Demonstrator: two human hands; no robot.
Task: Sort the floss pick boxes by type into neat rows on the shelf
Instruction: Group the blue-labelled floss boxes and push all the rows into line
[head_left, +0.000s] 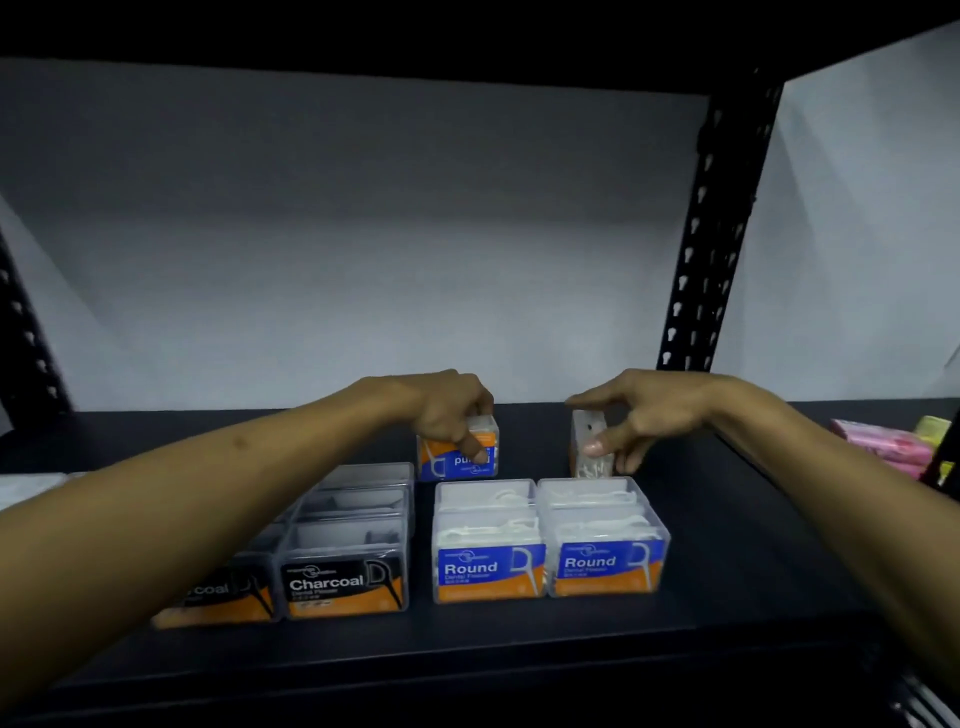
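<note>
From the head camera, both forearms reach in over a dark shelf (727, 561) with a pale wall behind it and a perforated black post (711, 234) at the right.

The left hand (447, 410) grips a blue box (457, 457) from above, fingers curled over its top and the thumb pressed on its label, which reads upside down. This box sits at the back, just behind the Round rows.

The right hand (639, 415) pinches a clear box (589, 447) standing on end, thumb on its near face, fingers bent round its right side, forefinger stretched out above it. It stands well apart from the blue box, behind the right Round row.

In front, two rows of Round boxes (550, 566) lie side by side, touching, labels facing the camera. To their left are two rows of Charcoal boxes (343, 587), the leftmost partly hidden by the left forearm.

Pink packets (883, 441) lie at the shelf's far right, blurred.
</note>
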